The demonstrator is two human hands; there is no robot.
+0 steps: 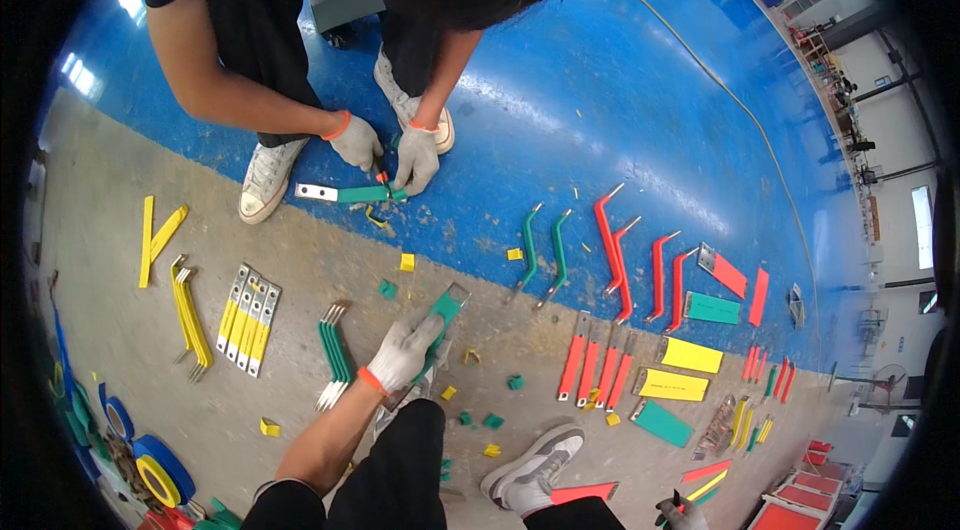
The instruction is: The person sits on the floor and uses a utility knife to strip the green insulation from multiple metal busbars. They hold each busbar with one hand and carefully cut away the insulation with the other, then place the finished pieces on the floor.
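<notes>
My left hand (402,350), in a white glove with an orange cuff, grips a flat metal busbar in green sleeving (446,306), its bare end pointing away from me. My right hand (686,512), also gloved, is partly cut off by the lower edge. Its fingers are closed around a small red-and-black tool (677,499) whose kind I cannot make out. Beside my left hand lies a group of bent green-sleeved bars (334,354). Scraps of green sleeving (493,421) lie on the floor near my shoe.
Opposite, a crouching co-worker's gloved hands (415,160) work on another green-sleeved busbar (362,194). Yellow-sleeved flat bars (249,320) lie to the left. Red-sleeved bars (592,360) and yellow ones (672,384) lie to the right. Blue and yellow tape rolls (165,470) sit at lower left.
</notes>
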